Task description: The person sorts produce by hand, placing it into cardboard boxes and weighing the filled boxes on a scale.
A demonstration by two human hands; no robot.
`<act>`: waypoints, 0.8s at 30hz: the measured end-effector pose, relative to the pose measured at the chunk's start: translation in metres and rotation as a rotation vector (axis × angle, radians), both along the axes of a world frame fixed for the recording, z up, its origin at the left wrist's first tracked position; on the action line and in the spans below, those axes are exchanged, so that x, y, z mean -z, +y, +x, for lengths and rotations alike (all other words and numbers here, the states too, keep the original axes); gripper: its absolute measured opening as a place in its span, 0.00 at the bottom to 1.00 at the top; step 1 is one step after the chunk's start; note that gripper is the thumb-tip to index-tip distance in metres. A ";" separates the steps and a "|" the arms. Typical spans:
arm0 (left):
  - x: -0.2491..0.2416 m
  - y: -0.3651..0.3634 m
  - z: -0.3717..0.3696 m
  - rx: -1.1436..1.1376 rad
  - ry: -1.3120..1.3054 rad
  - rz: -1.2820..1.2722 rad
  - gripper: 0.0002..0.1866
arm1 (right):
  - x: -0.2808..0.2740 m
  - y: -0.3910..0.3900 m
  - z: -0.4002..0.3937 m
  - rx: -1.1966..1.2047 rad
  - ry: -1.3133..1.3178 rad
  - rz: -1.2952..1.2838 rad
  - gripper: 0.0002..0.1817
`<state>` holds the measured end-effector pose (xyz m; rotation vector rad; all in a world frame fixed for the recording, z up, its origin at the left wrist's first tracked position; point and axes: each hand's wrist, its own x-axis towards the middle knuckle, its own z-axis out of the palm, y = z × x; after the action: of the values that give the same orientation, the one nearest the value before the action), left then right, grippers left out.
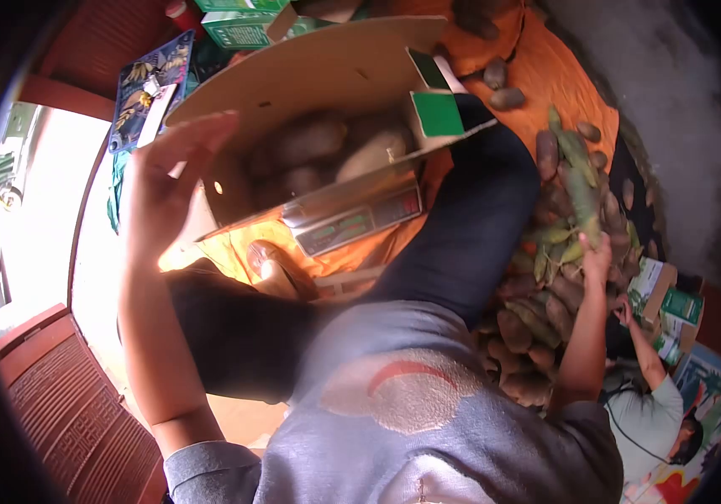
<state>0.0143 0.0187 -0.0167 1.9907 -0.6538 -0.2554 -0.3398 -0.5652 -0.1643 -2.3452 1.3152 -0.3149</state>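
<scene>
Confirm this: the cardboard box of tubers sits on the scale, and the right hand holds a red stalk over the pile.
Wrong on colour: in the head view, the stalk in the right hand is green. The cardboard box does sit on the scale.

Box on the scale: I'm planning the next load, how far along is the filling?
Done: several brown tubers lie in the box on the scale. In hand: the right hand grips a green pod at the pile; the left hand is open by the box. Left: a big pile.
</scene>
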 end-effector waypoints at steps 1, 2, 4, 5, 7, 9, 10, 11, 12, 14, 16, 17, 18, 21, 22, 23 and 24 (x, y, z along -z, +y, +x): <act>-0.004 -0.006 -0.006 0.000 -0.029 0.101 0.13 | -0.032 0.007 0.024 -0.057 -0.143 0.015 0.28; -0.013 -0.013 -0.011 0.024 -0.064 0.192 0.12 | -0.054 0.005 0.043 -0.122 -0.223 -0.032 0.27; -0.022 -0.018 -0.019 0.090 -0.020 0.303 0.10 | -0.123 0.057 0.103 -0.270 -0.315 -0.057 0.24; -0.021 -0.016 -0.021 0.134 0.060 0.319 0.09 | -0.144 0.074 0.126 -0.348 -0.329 -0.089 0.23; -0.016 -0.010 -0.021 0.331 0.014 0.359 0.10 | -0.179 0.117 0.171 -0.540 -0.340 -0.120 0.24; -0.013 -0.009 -0.023 0.402 0.062 0.415 0.11 | -0.204 0.160 0.212 -0.702 -0.242 -0.144 0.26; -0.016 -0.009 -0.022 0.423 0.077 0.426 0.12 | -0.214 0.185 0.232 -0.796 -0.195 -0.151 0.27; -0.018 -0.008 -0.022 0.445 0.093 0.437 0.12 | -0.219 0.208 0.250 -0.888 -0.147 -0.156 0.28; -0.016 -0.006 -0.023 0.448 0.077 0.439 0.13 | -0.221 0.227 0.268 -0.973 -0.113 -0.126 0.27; -0.014 -0.002 -0.024 0.459 0.044 0.443 0.13 | -0.217 0.248 0.284 -1.053 -0.118 -0.076 0.25; -0.016 -0.003 -0.023 0.473 0.087 0.424 0.14 | -0.209 0.266 0.308 -1.301 0.050 -0.179 0.24; -0.016 -0.002 -0.023 0.480 0.108 0.413 0.15 | -0.204 0.275 0.321 -1.423 0.137 -0.231 0.24; -0.015 -0.001 -0.023 0.478 0.101 0.411 0.15 | -0.199 0.283 0.329 -1.476 0.184 -0.298 0.23; -0.013 0.001 -0.023 0.467 0.091 0.388 0.15 | -0.171 0.311 0.347 -1.609 0.329 -0.535 0.20; -0.013 0.002 -0.022 0.457 0.098 0.368 0.15 | -0.152 0.325 0.350 -1.638 0.382 -0.635 0.19; -0.013 0.003 -0.022 0.453 0.102 0.353 0.15 | -0.141 0.335 0.352 -1.658 0.431 -0.734 0.18; -0.012 0.003 -0.021 0.450 0.102 0.353 0.15 | -0.139 0.344 0.350 -1.716 0.318 -0.542 0.15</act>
<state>-0.0071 0.0214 -0.0045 2.1210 -1.0442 -0.7839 0.0105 -0.2215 -0.0254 -3.0333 -1.0891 0.3109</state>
